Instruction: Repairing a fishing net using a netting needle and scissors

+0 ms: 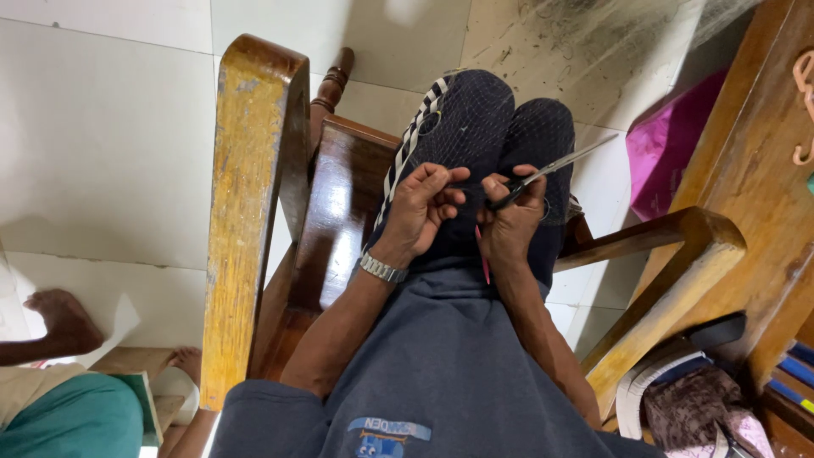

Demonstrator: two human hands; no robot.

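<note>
while the right hand (511, 216) grips scissors (543, 174), the left hand (421, 208) pinches dark fabric (475, 119).

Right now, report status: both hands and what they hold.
Right hand shut on scissors, blades pointing away over the knees. Left hand pinching fine netting draped over the lap. Pink strand hangs between the hands. Nothing blocking.

Wooden chair armrest (254, 195) at left, worn yellow. Magenta bag (670, 148) on tiled floor (110, 144). Another person's bare foot (59, 322) lower left.
</note>
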